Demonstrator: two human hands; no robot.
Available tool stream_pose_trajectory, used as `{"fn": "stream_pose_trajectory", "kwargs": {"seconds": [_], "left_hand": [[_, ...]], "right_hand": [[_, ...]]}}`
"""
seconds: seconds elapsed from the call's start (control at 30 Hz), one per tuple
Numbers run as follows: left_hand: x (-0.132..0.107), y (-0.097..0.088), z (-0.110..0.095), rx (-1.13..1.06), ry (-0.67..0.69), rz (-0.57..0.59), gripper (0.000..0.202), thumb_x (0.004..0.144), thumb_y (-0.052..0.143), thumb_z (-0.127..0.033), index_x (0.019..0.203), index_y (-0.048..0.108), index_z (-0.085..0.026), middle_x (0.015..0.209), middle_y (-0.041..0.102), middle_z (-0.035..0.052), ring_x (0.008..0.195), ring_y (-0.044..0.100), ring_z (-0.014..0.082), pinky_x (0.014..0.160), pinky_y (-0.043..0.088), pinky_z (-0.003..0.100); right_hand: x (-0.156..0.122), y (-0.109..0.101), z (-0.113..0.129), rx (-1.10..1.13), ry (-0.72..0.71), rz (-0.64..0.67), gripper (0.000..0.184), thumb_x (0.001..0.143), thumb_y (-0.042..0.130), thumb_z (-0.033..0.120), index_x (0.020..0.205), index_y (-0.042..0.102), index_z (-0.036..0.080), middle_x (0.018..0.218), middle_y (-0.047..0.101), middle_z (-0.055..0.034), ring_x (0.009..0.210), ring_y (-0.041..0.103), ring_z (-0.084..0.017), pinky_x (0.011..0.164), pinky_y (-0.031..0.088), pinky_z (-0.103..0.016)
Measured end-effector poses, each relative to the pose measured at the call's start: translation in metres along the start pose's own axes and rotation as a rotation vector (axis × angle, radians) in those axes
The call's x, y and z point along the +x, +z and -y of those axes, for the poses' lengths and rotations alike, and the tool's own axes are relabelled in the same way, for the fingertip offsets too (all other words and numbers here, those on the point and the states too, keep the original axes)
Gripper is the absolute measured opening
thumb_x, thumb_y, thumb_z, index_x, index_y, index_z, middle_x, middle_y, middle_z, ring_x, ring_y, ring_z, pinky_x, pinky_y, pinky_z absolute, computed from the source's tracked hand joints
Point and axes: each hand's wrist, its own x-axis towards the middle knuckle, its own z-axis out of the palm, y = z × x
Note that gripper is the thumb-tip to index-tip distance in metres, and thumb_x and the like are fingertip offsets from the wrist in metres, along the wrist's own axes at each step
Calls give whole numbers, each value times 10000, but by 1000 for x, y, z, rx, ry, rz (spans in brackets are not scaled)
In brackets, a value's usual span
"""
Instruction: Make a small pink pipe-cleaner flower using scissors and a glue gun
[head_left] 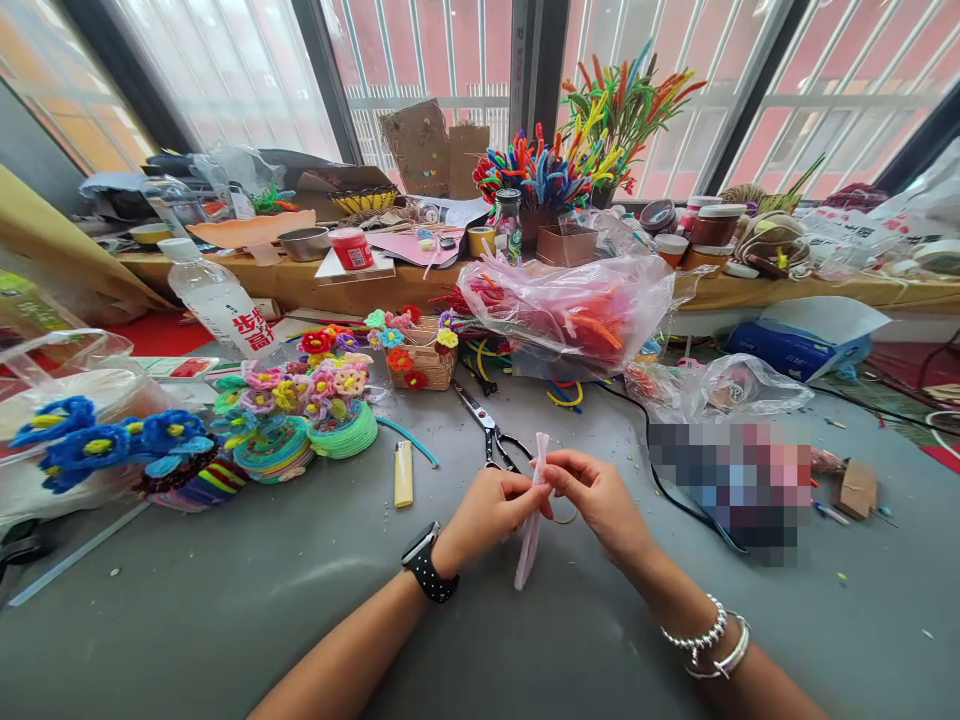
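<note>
Both hands meet over the grey table (225, 600), pinching a pale pink pipe cleaner (531, 530) that runs from above the fingers down toward me. My left hand (487, 515), with a black watch on its wrist, is closed on the pipe cleaner's left side. My right hand (596, 490), with silver bracelets on the wrist, is closed on its right side. Black-handled scissors (487, 425) lie just beyond the hands. A yellow lighter (403, 473) lies to the left of them.
Pipe-cleaner flowers in coiled bases (300, 420) and blue flowers (105, 440) stand at the left. A small flower basket (421, 360), a plastic bag of pipe cleaners (570, 310) and a water bottle (217, 300) sit behind. A cluttered shelf (825, 290) runs below the window.
</note>
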Motion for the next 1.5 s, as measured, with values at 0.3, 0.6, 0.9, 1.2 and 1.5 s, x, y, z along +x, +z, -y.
{"fn": "stream_pose_trajectory", "kwargs": {"seconds": [0.3, 0.6, 0.9, 1.2, 1.5], "left_hand": [[2, 1, 2, 23, 151, -49, 445, 811, 380, -390, 503, 567, -128, 487, 441, -18, 509, 414, 89, 516, 339, 196], [3, 4, 4, -297, -23, -39, 385, 790, 412, -414, 664, 623, -118, 631, 636, 48, 566, 590, 140, 550, 446, 222], [2, 3, 2, -312, -84, 42, 339, 739, 489, -411, 688, 627, -106, 503, 562, -2, 445, 520, 96, 474, 425, 199], [2, -1, 8, -353, -118, 265, 348, 746, 470, -438, 663, 577, -118, 448, 494, -38, 376, 460, 66, 415, 370, 175], [5, -1, 11, -248, -2, 92, 331, 806, 388, -410, 816, 571, -134, 562, 390, -43, 518, 357, 73, 499, 296, 196]], "right_hand": [[-3, 3, 1, 37, 55, -68, 245, 690, 585, 415, 705, 692, 196, 675, 505, 4, 584, 426, -96, 521, 330, -222], [-3, 8, -2, 80, 130, -48, 263, 693, 570, 437, 758, 698, 218, 754, 480, -5, 598, 405, -93, 516, 313, -221], [0, 0, 3, 87, 108, -109, 253, 652, 623, 404, 742, 659, 171, 705, 553, 13, 624, 449, -99, 613, 340, -221], [0, -5, 0, 171, 100, 63, 247, 688, 614, 356, 839, 672, 168, 643, 531, 19, 570, 431, -80, 577, 345, -219], [7, -20, 1, 286, 62, -187, 170, 606, 689, 323, 706, 691, 186, 698, 608, 16, 624, 519, -71, 626, 421, -186]]}}
